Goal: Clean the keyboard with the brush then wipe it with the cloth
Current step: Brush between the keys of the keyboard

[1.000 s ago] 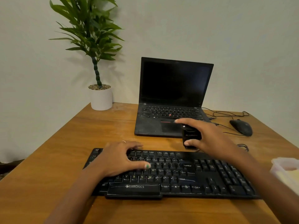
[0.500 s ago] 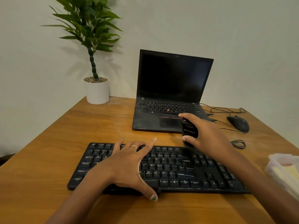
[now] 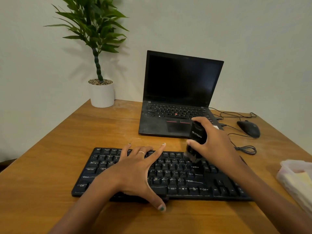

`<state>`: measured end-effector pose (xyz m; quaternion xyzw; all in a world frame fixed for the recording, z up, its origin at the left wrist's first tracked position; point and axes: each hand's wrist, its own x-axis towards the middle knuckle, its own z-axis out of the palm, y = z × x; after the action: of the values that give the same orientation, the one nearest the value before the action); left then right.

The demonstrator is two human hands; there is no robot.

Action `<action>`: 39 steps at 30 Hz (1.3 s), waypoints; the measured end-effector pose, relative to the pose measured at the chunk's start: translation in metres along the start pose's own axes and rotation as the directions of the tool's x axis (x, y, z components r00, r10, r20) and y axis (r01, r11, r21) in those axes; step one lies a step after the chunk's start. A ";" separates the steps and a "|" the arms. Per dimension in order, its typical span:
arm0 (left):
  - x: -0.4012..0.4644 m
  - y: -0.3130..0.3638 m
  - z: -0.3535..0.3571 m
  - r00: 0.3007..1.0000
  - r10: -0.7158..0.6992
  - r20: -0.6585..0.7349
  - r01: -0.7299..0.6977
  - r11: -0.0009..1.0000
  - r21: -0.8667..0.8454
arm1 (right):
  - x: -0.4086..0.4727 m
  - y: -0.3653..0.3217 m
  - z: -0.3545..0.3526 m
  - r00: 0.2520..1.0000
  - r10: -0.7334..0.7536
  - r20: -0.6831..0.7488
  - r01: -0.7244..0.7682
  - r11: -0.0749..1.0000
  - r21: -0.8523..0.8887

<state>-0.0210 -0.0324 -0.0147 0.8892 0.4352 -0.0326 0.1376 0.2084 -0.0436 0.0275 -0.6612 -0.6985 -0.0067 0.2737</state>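
Since half a second ago, we note our right hand [image 3: 217, 142] has lowered the brush [image 3: 196, 141] until its bristles touch the keyboard [image 3: 168, 174] at the far edge, right of centre.

Left hand [image 3: 135, 171]: spread flat, pressing the keyboard's left half, thumb reaching past its near edge onto the table [image 3: 50, 166].

Right hand: curled round the brush body, bristles down, directly below our fingers.

Keyboard: lies along the table's near edge, in front of the laptop [image 3: 179, 98].

Cloth: we cannot tell; a pale container [image 3: 297, 176] sits at the right edge.

Advice: we judge short strokes along each key row, brush held upright, keyboard pinned firmly.
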 end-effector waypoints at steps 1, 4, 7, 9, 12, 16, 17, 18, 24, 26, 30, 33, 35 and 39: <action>0.000 0.000 0.000 1.000 0.002 -0.002 -0.002 1.000 0.003 | 0.000 0.002 -0.001 1.000 -0.013 -0.024 0.011 0.993 -0.115; 0.000 0.000 0.001 1.000 0.007 -0.010 -0.007 1.000 0.002 | -0.004 0.006 -0.004 0.995 -0.017 -0.095 0.006 0.994 -0.111; 0.000 0.000 0.001 1.000 0.010 -0.010 -0.010 1.000 0.001 | -0.010 0.003 -0.007 0.997 0.037 0.067 -0.047 0.988 0.148; 0.001 -0.001 0.002 1.000 0.013 -0.016 -0.012 1.000 0.007 | -0.010 0.004 -0.013 0.990 0.055 0.130 -0.067 0.994 0.085; 0.001 0.000 0.002 1.000 0.019 -0.014 -0.018 1.000 0.015 | -0.008 0.006 -0.018 1.000 0.019 -0.020 -0.021 0.996 -0.083; 0.001 0.000 0.001 1.000 0.020 -0.014 -0.020 1.000 0.019 | -0.015 -0.003 -0.011 0.996 0.063 0.060 -0.071 0.989 0.128; 0.001 0.000 0.001 1.000 0.021 -0.013 -0.020 1.000 0.022 | -0.016 -0.003 -0.010 0.995 0.070 0.070 -0.076 0.994 0.083; 0.001 -0.001 0.002 1.000 0.021 -0.014 -0.021 0.999 0.025 | -0.016 0.000 -0.009 0.997 0.062 0.043 -0.063 0.998 0.022; 0.001 -0.001 0.001 1.000 0.021 -0.020 -0.021 0.999 0.025 | -0.021 -0.004 -0.008 0.997 0.072 0.008 -0.072 0.990 0.120; 0.001 -0.001 0.002 1.000 0.021 -0.023 -0.020 0.999 0.029 | -0.023 -0.002 -0.007 0.998 0.057 -0.020 -0.058 0.998 -0.032; 0.002 -0.001 0.003 0.999 0.025 -0.025 -0.024 0.999 0.032 | -0.028 -0.002 -0.007 0.998 0.035 -0.060 -0.029 0.995 0.098; 0.001 -0.002 0.003 0.999 0.026 -0.029 -0.025 0.999 0.025 | -0.031 -0.002 -0.009 0.996 0.088 -0.019 -0.085 0.986 0.141; 0.001 -0.002 0.003 0.999 0.024 -0.023 -0.023 1.000 0.021 | -0.032 0.004 -0.011 0.993 0.073 -0.097 -0.072 0.997 0.013; 0.002 -0.003 0.003 0.999 0.026 -0.019 -0.026 0.999 0.021 | -0.041 0.005 -0.010 0.990 0.118 -0.077 -0.101 0.974 0.201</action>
<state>-0.0218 -0.0303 -0.0183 0.8964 0.4244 -0.0268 0.1247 0.2153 -0.0839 0.0183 -0.6675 -0.6455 0.0481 0.3681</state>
